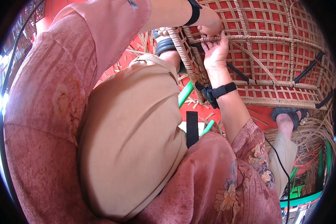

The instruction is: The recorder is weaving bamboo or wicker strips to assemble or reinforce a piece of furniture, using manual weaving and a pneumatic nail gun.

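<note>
Item one: we recorded a tan wicker frame of open lattice (265, 69), lying over a red floor covering (259, 114) in the upper right and running past the upper edge of the view. Its thick braided left rim (186, 59) slanted down toward the right; its lower rim (280, 102) ran left to right, dipping slightly rightward. The far edge was out of view, so we could not tell the long axis of the whole.

Item two: a tan cord-wrapped bar (265, 38), a part of the frame, long axis left to right, its left end pointing toward the braided rim.

Item three: our left hand (211, 24), black-strapped at the wrist, reaching from above, fingers curled at the bar's left end; we could not tell what lay between them.

Item four: our right hand (216, 50), black-strapped likewise, just below the left, palm in view, fingers half bent and touching the bar from beneath; whether they gripped it, we could not tell.

Surroundings: two green tubes (186, 93) left of and below the frame; loose tan strands (317, 136) heaped at lower right; a thin black cable (280, 160) beside our beige trousers (130, 130).
</note>
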The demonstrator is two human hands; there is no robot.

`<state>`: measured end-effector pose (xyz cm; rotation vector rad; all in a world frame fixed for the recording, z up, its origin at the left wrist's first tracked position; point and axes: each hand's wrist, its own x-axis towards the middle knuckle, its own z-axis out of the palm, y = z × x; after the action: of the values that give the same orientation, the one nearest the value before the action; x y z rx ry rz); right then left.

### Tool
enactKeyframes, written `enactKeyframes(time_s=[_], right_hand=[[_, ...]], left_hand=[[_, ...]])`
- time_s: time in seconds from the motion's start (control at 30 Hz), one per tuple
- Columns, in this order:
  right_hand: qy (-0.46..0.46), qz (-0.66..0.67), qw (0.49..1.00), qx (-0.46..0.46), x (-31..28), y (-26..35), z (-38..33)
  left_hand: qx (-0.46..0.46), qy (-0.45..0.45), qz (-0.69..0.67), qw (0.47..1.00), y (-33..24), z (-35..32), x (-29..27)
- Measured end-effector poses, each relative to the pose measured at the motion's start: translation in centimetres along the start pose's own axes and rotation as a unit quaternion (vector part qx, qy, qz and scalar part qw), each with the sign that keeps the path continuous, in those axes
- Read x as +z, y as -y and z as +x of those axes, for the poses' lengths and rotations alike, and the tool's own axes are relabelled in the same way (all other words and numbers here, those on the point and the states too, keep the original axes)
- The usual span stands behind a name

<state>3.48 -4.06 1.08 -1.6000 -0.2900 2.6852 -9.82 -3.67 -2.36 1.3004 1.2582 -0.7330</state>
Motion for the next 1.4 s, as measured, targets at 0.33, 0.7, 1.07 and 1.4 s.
enactKeyframes(time_s=[0.33, 0.7, 1.07, 1.4], right_hand=[[0.017, -0.012, 1.0, -0.016, 0.1, -0.9, -0.2], [-0.017, 0.078, 0.997, 0.016, -0.5, -1.3, 0.4], [-0.018, 0.064, 0.998, 0.015, -0.7, -1.3, 0.6], [-0.119, -0.247, 0.956, -0.105, -1.3, -2.9, 1.9]], left_hand=[[0.055, -0.003, -0.058, 0.997, 0.5, -1.4, -1.4], [-0.159, -0.004, -0.117, 0.98, -1.6, -3.3, -1.5], [-0.05, -0.13, 0.071, 0.988, -1.9, -4.2, 0.1], [-0.105, 0.056, 0.148, 0.982, -1.5, -4.7, -0.2]])
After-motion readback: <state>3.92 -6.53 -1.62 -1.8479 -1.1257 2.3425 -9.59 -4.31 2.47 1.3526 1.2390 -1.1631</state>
